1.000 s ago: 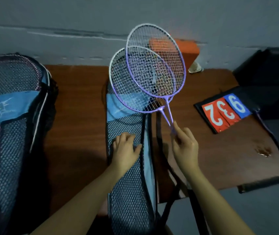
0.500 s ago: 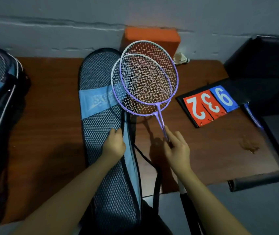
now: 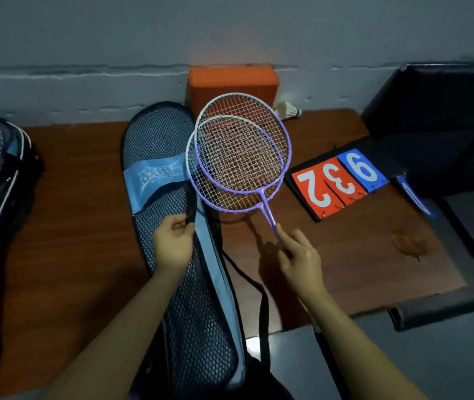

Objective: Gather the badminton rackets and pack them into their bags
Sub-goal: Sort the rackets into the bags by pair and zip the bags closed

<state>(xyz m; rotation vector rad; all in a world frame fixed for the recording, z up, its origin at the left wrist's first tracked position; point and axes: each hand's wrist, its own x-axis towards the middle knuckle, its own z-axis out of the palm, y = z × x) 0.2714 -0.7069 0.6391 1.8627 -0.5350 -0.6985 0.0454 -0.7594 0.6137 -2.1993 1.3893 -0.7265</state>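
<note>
My left hand (image 3: 172, 243) pinches the mesh bag's (image 3: 192, 327) open edge. To its right, my right hand (image 3: 299, 259) grips two purple rackets (image 3: 241, 157) by their shafts, heads overlapping beyond my fingers above the table (image 3: 80, 226).

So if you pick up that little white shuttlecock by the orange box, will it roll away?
The shuttlecock lies on its side on the table, so a nudge would probably roll it in a curve. It looks feathery, likely very light and easily crushed.
</note>
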